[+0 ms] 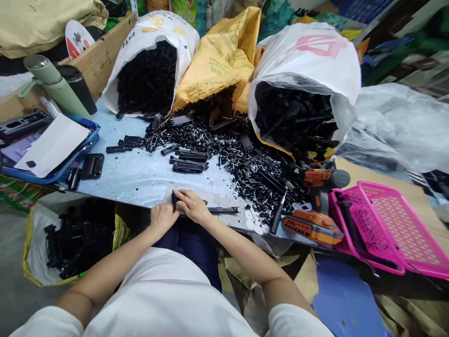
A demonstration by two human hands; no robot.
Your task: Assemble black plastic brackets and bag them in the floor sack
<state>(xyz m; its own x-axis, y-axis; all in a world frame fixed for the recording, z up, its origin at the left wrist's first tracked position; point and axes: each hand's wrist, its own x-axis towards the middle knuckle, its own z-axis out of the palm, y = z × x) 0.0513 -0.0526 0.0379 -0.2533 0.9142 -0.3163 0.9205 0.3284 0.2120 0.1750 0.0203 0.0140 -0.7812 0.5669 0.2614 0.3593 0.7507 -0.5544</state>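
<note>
At the front edge of the table my left hand (163, 219) is curled against a small black plastic part (174, 200). The fingers of my right hand (192, 206) press on that part from the other side, so much of it is hidden. Just right of my right hand, a long thin black bar (223, 210) lies on a pale flat plate (213, 200). Farther back, several long black plastic pieces (189, 161) lie side by side. A heap of small black parts and metal pins (206, 135) spreads behind them.
White sacks (157, 32) (315, 56) and a yellow sack (217, 61) stand along the back. To the right are a screwdriver (278, 213), an orange cordless drill (314, 227) and pink baskets (403, 224). A blue tray (93, 135) sits left; a sack of black parts (35, 243) stands below.
</note>
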